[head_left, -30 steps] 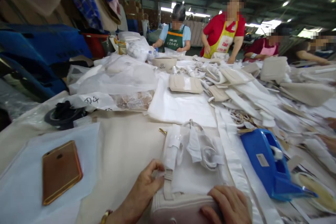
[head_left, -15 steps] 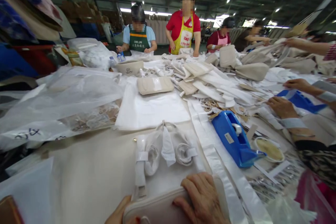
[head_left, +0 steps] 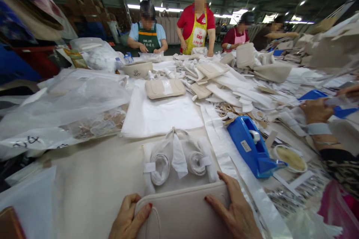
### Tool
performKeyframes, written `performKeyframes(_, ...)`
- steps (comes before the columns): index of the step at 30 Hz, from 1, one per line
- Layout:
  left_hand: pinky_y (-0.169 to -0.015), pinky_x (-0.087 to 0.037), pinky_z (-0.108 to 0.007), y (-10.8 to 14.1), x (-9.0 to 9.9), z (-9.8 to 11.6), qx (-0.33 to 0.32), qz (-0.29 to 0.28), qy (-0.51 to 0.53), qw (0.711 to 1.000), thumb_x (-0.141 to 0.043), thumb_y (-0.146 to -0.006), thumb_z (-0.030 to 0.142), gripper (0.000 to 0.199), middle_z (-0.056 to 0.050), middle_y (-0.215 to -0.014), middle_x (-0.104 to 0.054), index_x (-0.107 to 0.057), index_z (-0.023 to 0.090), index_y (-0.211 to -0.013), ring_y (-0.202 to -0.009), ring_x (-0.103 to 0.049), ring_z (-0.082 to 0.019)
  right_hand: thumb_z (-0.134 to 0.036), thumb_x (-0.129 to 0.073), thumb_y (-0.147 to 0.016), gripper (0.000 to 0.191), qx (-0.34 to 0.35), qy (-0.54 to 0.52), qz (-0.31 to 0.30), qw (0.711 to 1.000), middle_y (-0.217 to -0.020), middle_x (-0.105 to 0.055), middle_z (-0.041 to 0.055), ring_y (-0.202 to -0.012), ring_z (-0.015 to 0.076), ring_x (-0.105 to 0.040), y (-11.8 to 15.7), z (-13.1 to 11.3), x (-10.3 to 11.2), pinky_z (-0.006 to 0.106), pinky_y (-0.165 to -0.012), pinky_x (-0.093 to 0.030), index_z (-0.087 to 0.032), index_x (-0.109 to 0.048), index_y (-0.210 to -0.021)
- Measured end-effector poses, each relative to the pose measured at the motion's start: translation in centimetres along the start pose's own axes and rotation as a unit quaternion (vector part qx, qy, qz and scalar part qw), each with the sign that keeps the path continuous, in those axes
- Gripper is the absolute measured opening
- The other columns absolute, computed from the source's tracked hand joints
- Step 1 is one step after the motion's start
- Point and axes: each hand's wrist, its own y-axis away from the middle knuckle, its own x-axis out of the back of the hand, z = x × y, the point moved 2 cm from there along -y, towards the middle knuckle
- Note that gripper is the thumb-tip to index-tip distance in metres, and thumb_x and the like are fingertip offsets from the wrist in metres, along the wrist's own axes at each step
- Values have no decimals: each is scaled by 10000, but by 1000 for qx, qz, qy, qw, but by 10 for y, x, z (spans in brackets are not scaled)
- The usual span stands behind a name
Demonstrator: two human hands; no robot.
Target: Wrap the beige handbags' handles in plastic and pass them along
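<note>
Low in the view, a beige bag (head_left: 185, 213) with rounded corners and a curved seam is held between both hands. My left hand (head_left: 127, 216) grips its left end, thumb on the face and fingers behind. At the other end, my right hand (head_left: 234, 209) has its thumb on the face and a finger over the top edge. Just beyond lies another beige bag piece (head_left: 179, 179), carrying two rolled, white-wrapped straps (head_left: 161, 170) and a white tissue strip (head_left: 178, 157). The bag in my hands covers its near part.
A blue tape dispenser (head_left: 249, 145) stands right, by long white strips (head_left: 221, 153) and a round tub (head_left: 290, 158). Ahead, a wrapped beige pouch (head_left: 165, 89) rests on white sheets (head_left: 162, 119). Plastic bags (head_left: 84, 101) lie left. A co-worker's hand (head_left: 318, 110) is at right.
The beige bag has come up and tilted so its face shows more. My right hand has shifted from lying over it to its right end; more of my left hand shows.
</note>
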Motion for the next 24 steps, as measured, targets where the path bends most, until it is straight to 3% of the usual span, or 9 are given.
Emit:
performKeyframes(4,-820,-448,-326,-2,-5,8,16,-9,37,999,-419,-767,572,410,-39,-884,-603,-610,210,-752,-845,-568,-228,-496,-483,-863,408,-9,-3,2,1000,-999,-626,57,-877,207,-647,-1,4,-11,307,-688,-545,-203,-489,-1148)
performKeyframes(8,-864,-427,-367,-4,-7,14,58,-4,47,997,-427,-744,614,456,-45,-860,-617,-617,200,-765,-823,-577,-239,-550,-350,-907,465,14,68,25,997,-921,-618,82,-798,214,-635,-2,4,-24,335,-650,-534,-168,-499,-1127)
performKeyframes(11,-841,-437,-368,-5,-7,14,65,-2,45,997,-426,-736,640,487,-51,-862,-628,-619,194,-769,-817,-586,-243,-541,-308,-918,554,66,165,70,982,-1003,-600,170,-892,290,-591,-2,0,-27,421,-695,-501,-88,-507,-1167)
performKeyframes(14,-816,-453,-362,-7,-8,12,57,-10,48,997,-419,-753,637,492,-52,-864,-639,-624,191,-776,-806,-599,-241,-308,-378,-931,397,173,176,96,964,-1094,-578,197,-1035,319,-526,-2,-13,-24,475,-850,-425,-45,-522,-1191)
performKeyframes(16,-817,-458,-363,-9,-8,8,43,-13,41,998,-416,-763,624,476,-48,-845,-640,-623,195,-757,-795,-602,-240,-121,-343,-881,374,284,118,70,949,-1112,-600,143,-1094,268,-508,-2,-27,-23,433,-939,-374,-84,-548,-1192)
performKeyframes(18,-843,-458,-368,-12,-9,3,22,-15,27,999,-400,-783,605,462,-48,-851,-641,-621,201,-751,-797,-602,-237,-39,-315,-797,469,362,76,30,929,-1141,-619,96,-1130,225,-500,-2,-39,-25,380,-965,-363,-110,-571,-1183)
performKeyframes(22,-886,-462,-356,-13,-6,-13,-44,5,-41,998,-355,-843,547,440,-62,-874,-634,-626,205,-783,-871,-600,-230,-24,-350,-685,550,345,62,-6,937,-1167,-636,82,-1126,198,-521,-4,-48,-33,336,-935,-424,-90,-577,-1181)
performKeyframes(24,-908,-461,-365,-12,-4,-15,-118,94,-122,981,-380,-857,515,410,-93,-957,-617,-630,190,-853,-992,-568,-246,-33,-366,-672,566,333,50,-14,941,-1175,-637,79,-1124,192,-531,-4,-45,-37,325,-932,-448,-95,-568,-1198)
